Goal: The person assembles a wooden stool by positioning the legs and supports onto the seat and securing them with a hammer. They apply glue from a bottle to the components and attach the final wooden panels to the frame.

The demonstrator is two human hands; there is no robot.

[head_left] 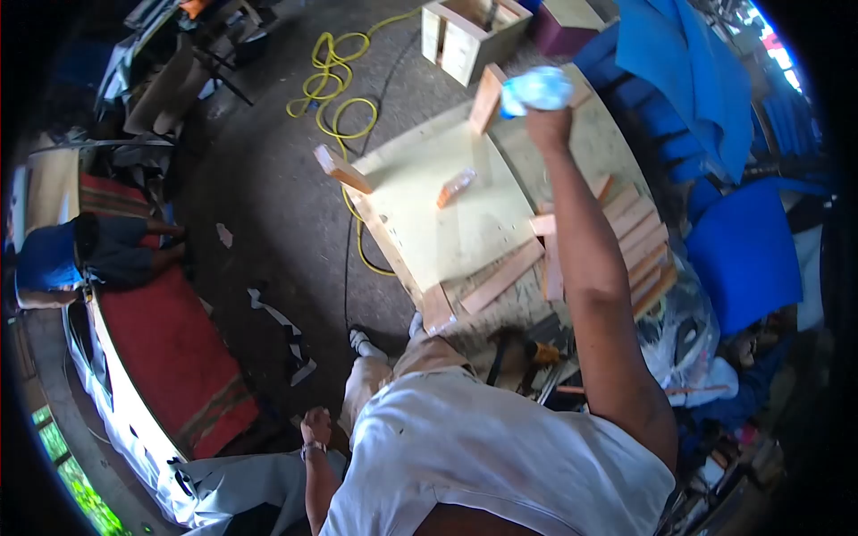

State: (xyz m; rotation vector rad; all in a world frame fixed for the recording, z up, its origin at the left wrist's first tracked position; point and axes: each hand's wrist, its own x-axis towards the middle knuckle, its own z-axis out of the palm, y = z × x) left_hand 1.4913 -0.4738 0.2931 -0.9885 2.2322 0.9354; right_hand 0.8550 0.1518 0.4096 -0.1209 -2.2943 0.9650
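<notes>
Blue and white, crumpled, maybe thin plastic or a rag, I cannot tell which: that is the bundle (536, 89) my right hand (548, 122) is closed around. My arm is stretched out, so the bundle sits over the far end of the wooden frame (447, 223), just beside one of its upright legs (487, 98). I judge it to be light and soft, something that squashes in the fist and does not slip. It seems best held the way I have it, fingers wrapped round its middle, with no need to squeeze hard.

My left hand (315, 427) hangs low by my hip, well apart from the frame. It looks curled, but it is too small here for me to say whether it is closed or has anything in it.

The frame is a pale board with wooden rails and short legs pointing up, and a small orange block (456, 187) lies on the board. To its right is a row of wooden slats (645, 234). A yellow cable (332, 85) loops over the concrete floor (268, 205) beyond the frame, near a wooden crate (466, 34). Blue cloth (697, 80) and a blue chair (746, 255) are on the right, a red mat (174, 357) on the left, with another person (63, 259) sitting past it
</notes>
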